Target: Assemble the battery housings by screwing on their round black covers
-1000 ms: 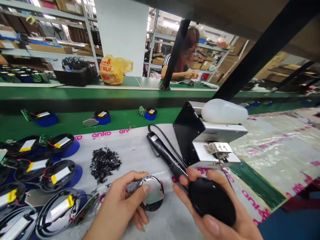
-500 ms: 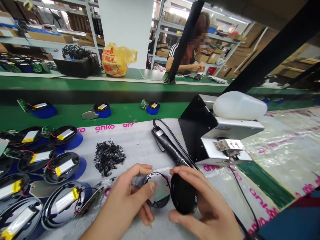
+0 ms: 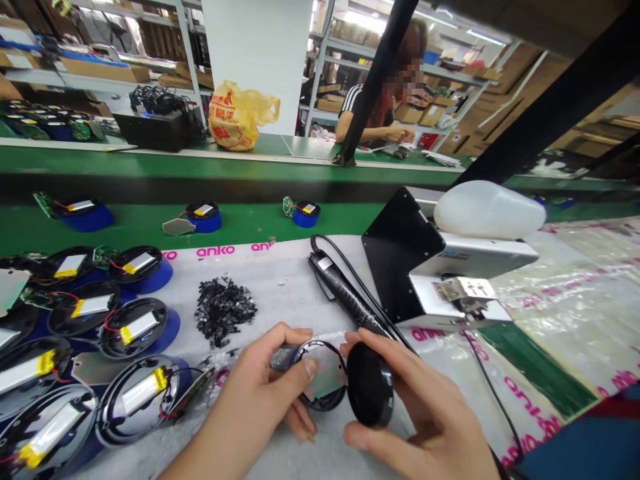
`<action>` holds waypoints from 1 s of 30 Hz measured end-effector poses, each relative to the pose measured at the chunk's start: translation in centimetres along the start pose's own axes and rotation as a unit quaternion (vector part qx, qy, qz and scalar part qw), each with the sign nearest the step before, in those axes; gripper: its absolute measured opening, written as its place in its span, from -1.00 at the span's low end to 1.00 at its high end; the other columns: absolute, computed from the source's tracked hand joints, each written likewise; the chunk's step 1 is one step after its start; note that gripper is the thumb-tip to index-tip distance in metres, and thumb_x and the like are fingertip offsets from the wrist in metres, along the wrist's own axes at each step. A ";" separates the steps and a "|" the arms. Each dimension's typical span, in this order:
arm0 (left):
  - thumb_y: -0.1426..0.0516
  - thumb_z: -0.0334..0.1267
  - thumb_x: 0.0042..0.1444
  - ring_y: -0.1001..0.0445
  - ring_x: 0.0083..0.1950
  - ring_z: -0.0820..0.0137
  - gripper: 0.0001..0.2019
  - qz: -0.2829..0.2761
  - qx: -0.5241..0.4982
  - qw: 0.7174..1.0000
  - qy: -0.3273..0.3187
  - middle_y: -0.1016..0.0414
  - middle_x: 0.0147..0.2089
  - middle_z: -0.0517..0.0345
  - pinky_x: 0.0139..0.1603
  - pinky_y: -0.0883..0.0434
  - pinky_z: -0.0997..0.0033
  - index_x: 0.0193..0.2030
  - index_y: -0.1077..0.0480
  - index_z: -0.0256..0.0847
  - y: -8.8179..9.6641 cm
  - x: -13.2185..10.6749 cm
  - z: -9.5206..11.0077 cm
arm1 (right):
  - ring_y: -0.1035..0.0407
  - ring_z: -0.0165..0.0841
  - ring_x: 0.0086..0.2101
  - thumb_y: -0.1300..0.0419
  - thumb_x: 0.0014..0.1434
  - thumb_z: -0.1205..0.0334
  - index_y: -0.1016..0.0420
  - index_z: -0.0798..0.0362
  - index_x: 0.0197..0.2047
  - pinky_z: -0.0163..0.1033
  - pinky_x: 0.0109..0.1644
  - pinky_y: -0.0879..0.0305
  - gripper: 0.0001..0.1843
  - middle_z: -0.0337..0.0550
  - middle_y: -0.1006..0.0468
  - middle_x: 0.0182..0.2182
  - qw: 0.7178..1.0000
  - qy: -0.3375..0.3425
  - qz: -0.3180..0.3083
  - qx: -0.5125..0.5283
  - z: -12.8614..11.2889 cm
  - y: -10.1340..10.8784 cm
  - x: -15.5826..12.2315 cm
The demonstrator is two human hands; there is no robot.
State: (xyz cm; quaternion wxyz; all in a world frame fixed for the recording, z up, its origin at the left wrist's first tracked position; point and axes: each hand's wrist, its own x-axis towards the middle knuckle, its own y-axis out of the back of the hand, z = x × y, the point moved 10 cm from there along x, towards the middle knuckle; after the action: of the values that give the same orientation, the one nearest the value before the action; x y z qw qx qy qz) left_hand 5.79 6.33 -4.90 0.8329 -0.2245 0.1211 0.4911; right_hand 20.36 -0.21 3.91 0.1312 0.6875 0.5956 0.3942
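Observation:
My left hand (image 3: 273, 387) is closed around a round device housing (image 3: 327, 377), its thumb pressing on the flat pale plate inside the dark rim. Between the fingers and thumb of my right hand (image 3: 415, 413) is a glossy black round cover (image 3: 369, 385), tilted on edge close beside the housing's right rim. Whether cover and rim touch, I cannot tell. A heap of small black pieces (image 3: 224, 310) lies beyond my left hand. Past my right hand rests a black wrapped handheld tool (image 3: 345, 290) with a cable.
Several blue housings with batteries (image 3: 137, 327) crowd the left side. A silver and black machine (image 3: 450, 267) with a translucent bottle (image 3: 490, 210) on top stands at right. More housings (image 3: 306, 213) sit on the green strip behind. A person (image 3: 380, 113) works across the bench.
The view has shifted slightly, so most things appear a little further right. Both hands keep their holds, and the black cover is turned slightly differently beside the housing.

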 end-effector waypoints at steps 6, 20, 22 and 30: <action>-0.30 0.00 0.06 -0.52 -0.69 0.39 -0.62 -0.028 -0.001 1.000 0.013 -0.51 -0.61 0.30 -0.68 -0.41 0.57 -0.09 -0.40 -0.18 -0.6 -0.3 0.1 | -0.48 -0.23 0.11 -0.37 0.23 -0.02 -0.23 -0.23 0.38 -0.27 0.18 -0.45 -0.28 -0.16 -0.50 0.19 1.000 0.009 -0.011 -0.023 -0.6 -0.3 -0.1; -0.29 0.07 0.11 -0.63 -0.38 0.37 -0.50 -0.178 -0.096 0.979 0.015 -0.60 -0.37 0.09 -0.22 -0.56 0.30 0.03 -0.36 -0.24 -1.0 -1.1 0.4 | -0.44 -0.22 0.14 -0.32 0.26 0.23 -0.31 0.05 0.37 -0.24 0.21 -0.40 -0.35 -0.07 -0.44 0.25 0.984 0.087 -0.138 -0.072 -2.9 -3.8 2.2; -0.29 0.07 0.09 -0.60 -0.40 0.38 -0.47 -0.177 -0.092 0.980 0.019 -0.57 -0.41 0.11 -0.21 -0.54 0.29 0.06 -0.34 -0.25 -1.0 -1.1 0.4 | -0.47 -0.20 0.12 -0.32 0.26 0.24 -0.30 0.03 0.38 -0.19 0.23 -0.40 -0.34 -0.07 -0.42 0.26 0.984 0.068 -0.150 -0.069 -2.5 -3.9 2.3; -0.19 -0.16 0.18 -0.55 -0.34 0.38 -0.58 -0.199 -0.082 0.977 0.002 -0.52 -0.28 0.08 -0.15 -0.51 0.22 0.14 -0.34 -0.27 -1.1 -1.1 0.6 | -0.52 -0.12 0.05 -0.41 0.18 0.17 -0.37 -0.06 0.35 -0.17 0.17 -0.47 -0.31 -0.11 -0.47 0.21 0.979 0.071 -0.172 -0.080 -2.2 -3.9 2.6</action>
State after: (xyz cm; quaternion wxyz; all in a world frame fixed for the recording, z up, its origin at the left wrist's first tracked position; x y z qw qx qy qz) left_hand 6.15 5.30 -3.65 0.8925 -0.3125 0.0345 0.3235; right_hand 15.98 2.52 3.87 0.2087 0.5328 0.6791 0.4598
